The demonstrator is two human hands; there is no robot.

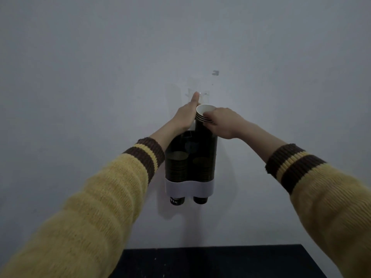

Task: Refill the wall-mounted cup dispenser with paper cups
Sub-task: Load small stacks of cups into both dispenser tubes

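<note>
Gripping a short stack of paper cups (203, 115) near its rims, our right hand (221, 123) holds it over the right column of the dark wall-mounted dispenser (191, 159). Our left hand (185, 115) lies flat against the stack's left side, thumb up, fingers hidden. Two cup bottoms poke below the dispenser's white band (189, 188).
</note>
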